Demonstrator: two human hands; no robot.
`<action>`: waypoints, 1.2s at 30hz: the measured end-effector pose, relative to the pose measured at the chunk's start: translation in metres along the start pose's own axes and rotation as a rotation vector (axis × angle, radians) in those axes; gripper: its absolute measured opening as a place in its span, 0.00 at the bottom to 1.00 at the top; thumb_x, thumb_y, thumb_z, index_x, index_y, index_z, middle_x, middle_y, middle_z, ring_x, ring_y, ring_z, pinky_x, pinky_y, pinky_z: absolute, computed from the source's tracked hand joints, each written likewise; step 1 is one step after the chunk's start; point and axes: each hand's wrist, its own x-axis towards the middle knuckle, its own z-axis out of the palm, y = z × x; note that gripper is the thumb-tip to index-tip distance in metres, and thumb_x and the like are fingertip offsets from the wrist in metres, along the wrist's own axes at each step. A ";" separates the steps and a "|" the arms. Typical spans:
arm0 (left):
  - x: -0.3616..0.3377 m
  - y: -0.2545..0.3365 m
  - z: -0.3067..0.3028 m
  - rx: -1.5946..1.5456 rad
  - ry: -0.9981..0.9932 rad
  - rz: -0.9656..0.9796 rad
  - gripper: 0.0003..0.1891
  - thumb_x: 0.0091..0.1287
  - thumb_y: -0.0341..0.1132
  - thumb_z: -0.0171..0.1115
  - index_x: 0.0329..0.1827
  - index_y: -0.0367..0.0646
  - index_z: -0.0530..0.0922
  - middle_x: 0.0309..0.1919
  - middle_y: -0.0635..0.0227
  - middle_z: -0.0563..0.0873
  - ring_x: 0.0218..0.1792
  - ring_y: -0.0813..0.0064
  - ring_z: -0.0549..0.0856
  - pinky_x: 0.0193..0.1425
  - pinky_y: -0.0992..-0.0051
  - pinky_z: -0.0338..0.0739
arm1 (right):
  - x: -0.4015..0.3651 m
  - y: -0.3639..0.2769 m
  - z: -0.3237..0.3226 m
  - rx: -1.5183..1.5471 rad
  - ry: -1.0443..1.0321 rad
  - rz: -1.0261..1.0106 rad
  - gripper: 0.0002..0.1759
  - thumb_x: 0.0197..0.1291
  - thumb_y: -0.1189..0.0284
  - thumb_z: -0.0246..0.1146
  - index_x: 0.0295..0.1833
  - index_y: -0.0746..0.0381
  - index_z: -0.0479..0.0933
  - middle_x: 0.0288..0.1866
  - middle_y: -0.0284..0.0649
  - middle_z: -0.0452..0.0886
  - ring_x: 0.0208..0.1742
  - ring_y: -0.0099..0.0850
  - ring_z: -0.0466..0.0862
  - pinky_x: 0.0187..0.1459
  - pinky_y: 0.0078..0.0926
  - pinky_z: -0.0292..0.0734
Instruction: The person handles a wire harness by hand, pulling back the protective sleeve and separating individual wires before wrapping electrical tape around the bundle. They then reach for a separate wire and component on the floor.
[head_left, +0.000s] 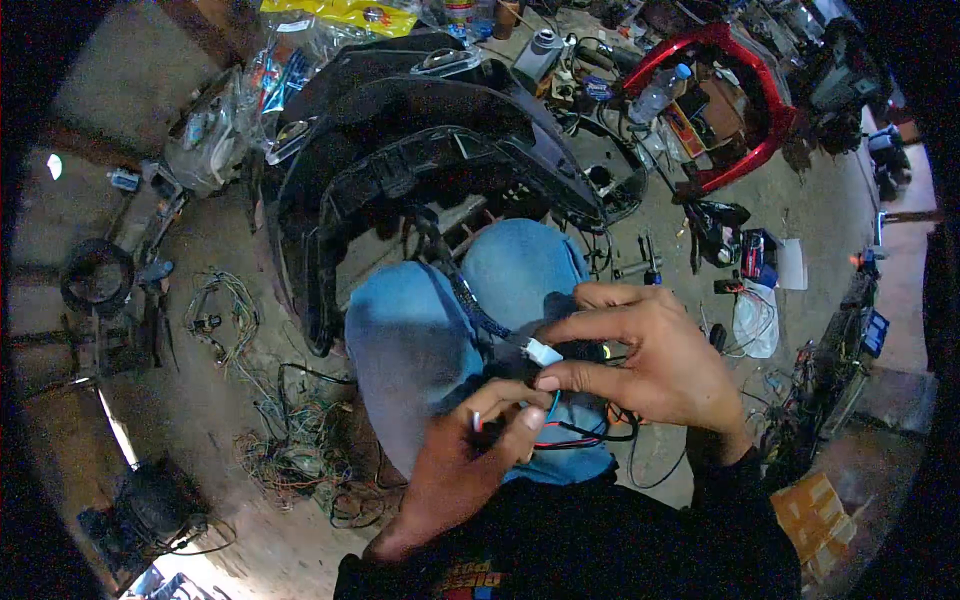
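Observation:
My right hand pinches a small white plastic connector between thumb and fingers, above my knees. From the connector a dark wrapped wire harness runs up between my knees toward the black motorcycle body panels. Just below, my left hand is closed, thumb against fingers, on thin wires; a teal wire comes up from it close to the connector. Red and black wires loop beneath both hands over my jeans. The wire ends inside the left fingers are hidden.
Tangled wires lie on the floor at left. A red curved trim piece lies at upper right, near a plastic bottle. A black bag and small boxes sit at right. A cardboard piece is at lower right.

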 end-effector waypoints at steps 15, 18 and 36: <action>0.021 0.028 0.007 -0.055 0.498 0.146 0.09 0.69 0.37 0.71 0.35 0.41 0.82 0.24 0.78 0.80 0.28 0.89 0.72 0.30 0.82 0.63 | -0.004 0.008 0.017 0.170 0.190 -0.026 0.22 0.47 0.67 0.80 0.48 0.64 0.88 0.22 0.37 0.67 0.25 0.28 0.69 0.28 0.31 0.59; 0.019 0.025 0.003 -0.120 0.471 0.121 0.10 0.69 0.37 0.70 0.33 0.42 0.82 0.22 0.80 0.75 0.25 0.90 0.68 0.28 0.82 0.57 | -0.004 0.010 0.018 0.220 0.186 -0.022 0.22 0.45 0.68 0.80 0.47 0.64 0.88 0.21 0.36 0.66 0.25 0.26 0.68 0.28 0.29 0.58; 0.021 0.025 0.002 -0.339 0.312 0.083 0.14 0.76 0.42 0.62 0.38 0.39 0.84 0.16 0.82 0.69 0.18 0.89 0.64 0.22 0.79 0.52 | -0.008 0.022 0.019 0.277 0.180 -0.035 0.24 0.42 0.67 0.82 0.48 0.63 0.89 0.22 0.33 0.66 0.26 0.24 0.66 0.28 0.28 0.56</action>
